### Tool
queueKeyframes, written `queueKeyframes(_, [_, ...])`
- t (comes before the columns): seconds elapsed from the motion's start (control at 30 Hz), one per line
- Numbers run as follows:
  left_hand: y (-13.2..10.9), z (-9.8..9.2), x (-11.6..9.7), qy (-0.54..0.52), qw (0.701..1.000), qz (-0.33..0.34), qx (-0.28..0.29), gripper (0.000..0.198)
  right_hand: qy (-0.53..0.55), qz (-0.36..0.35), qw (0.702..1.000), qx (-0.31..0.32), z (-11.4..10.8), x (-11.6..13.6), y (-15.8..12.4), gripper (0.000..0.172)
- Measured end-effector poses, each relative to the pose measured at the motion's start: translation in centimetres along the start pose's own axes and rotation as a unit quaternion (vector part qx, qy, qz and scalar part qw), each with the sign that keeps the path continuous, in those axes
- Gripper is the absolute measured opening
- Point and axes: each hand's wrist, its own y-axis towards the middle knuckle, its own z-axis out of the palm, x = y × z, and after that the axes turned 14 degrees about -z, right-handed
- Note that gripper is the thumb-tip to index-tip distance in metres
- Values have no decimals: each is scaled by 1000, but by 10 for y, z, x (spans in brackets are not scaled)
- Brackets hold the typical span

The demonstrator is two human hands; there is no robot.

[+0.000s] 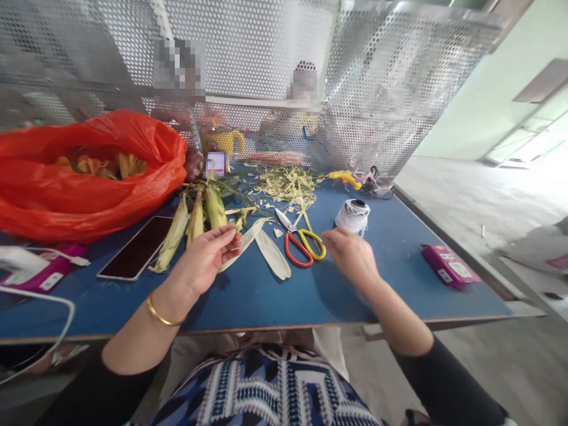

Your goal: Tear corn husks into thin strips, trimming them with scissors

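Note:
My left hand (213, 254) is raised over the near part of the table, thumb and fingertips pinched together. Whatever the pinch holds, if anything, is too fine to make out. To its right lie pale corn husk strips (273, 254). Behind it are several husk-wrapped ears (216, 204). My right hand (352, 257) is also closed at the fingertips, beside the scissors (298, 251), and no object shows clearly in it. The scissors have one red and one yellow handle, with blades pointing away. Just behind my right hand stands a spool of white thread (352, 218).
A red plastic bag (146, 142) with husks fills the left. Near it are a phone (135, 248) and a purple pack (62, 272) with a white cable. Shredded husks (288, 183), a yellow glue gun (346, 177) and a perforated panel (257, 53) stand behind. Another purple pack (450, 266) lies right.

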Motion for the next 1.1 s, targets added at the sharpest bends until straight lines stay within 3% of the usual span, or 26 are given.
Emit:
queueKeyframes(0.1, [-1,10,2,25,999,-25,19,21,72,40,996,-14,6,-47,0,17])
queueKeyframes(0.2, [-1,23,6,54,995,-60,52,19,136,25,990,22,17,-66,8,15])
queueKeyframes(0.33, [5,41,15,93,985,-108,95,18,132,74,988,29,28,-60,15,3])
queueKeyframes(0.53, [20,63,26,129,974,-132,130,12,132,91,987,16,30,-51,11,8])
queueKeyframes(0.67, [27,74,32,150,967,-142,151,19,222,79,971,-47,24,-44,3,11])
queueKeyframes(0.77, [31,80,36,168,963,-143,155,18,213,36,972,-88,19,-37,-5,11])
queueKeyframes(0.93, [35,96,42,190,957,-160,152,17,90,-97,985,-108,18,-20,-15,13])
queueKeyframes(1.1, [47,109,46,149,919,-292,220,31,61,-262,955,-125,20,4,-20,23])
